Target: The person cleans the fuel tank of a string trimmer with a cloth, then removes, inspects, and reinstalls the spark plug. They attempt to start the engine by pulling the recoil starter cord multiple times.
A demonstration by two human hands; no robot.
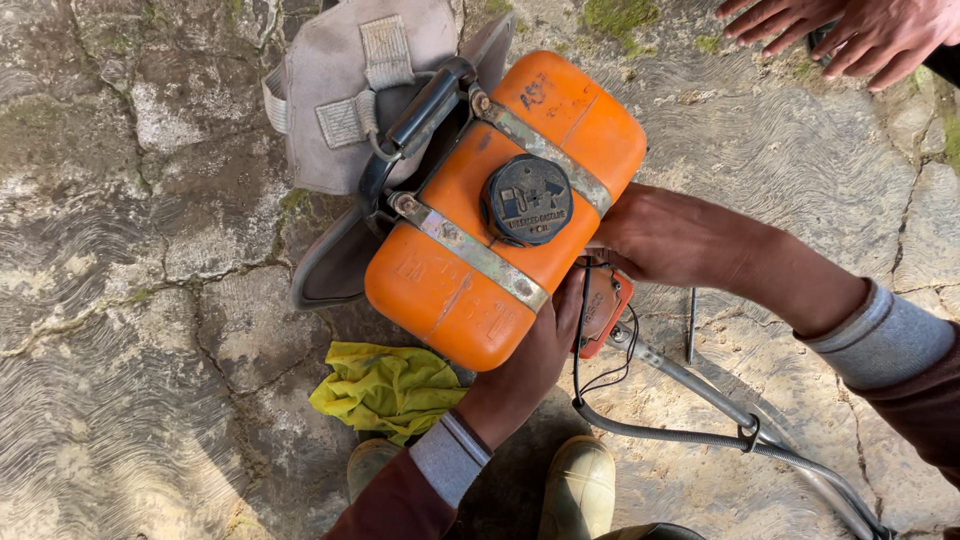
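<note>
An orange fuel tank [460, 280] with a black screw cap [527, 199] and two metal straps sits on a backpack-style machine on cracked stone ground. My left hand [535, 355] comes up from below and presses against the tank's lower right edge, fingers tucked under it. My right hand [655, 235] comes in from the right and holds the machine just behind the tank, its fingertips hidden. A small orange engine part [607, 305] with black wires shows between my two hands.
A grey padded back pad with straps [345, 90] lies above the tank. A yellow cloth [385, 388] lies by my boots [578, 478]. A flexible metal hose [700, 435] runs off to the lower right. Another person's hand [850, 35] reaches in at the top right.
</note>
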